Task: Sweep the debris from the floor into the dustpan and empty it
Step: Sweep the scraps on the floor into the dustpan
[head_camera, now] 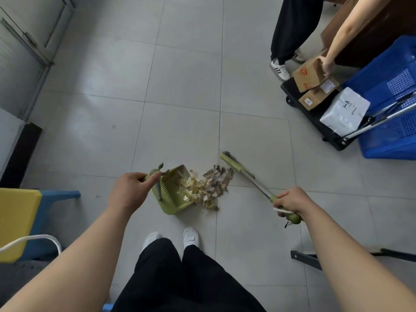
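Gripping the dustpan (174, 194) handle, the left hand (130, 190) is bracing it while the right hand (292, 202), clenching the broom (238, 168), is best drawing short strokes leftward through the debris (209, 188) at its mouth.

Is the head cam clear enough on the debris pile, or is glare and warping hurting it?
Head view: debris by the dustpan reads fairly sharp; soft glare patches on the floor tiles sit away from it; wide-angle bending curves the tile lines and stretches both forearms at the edges.
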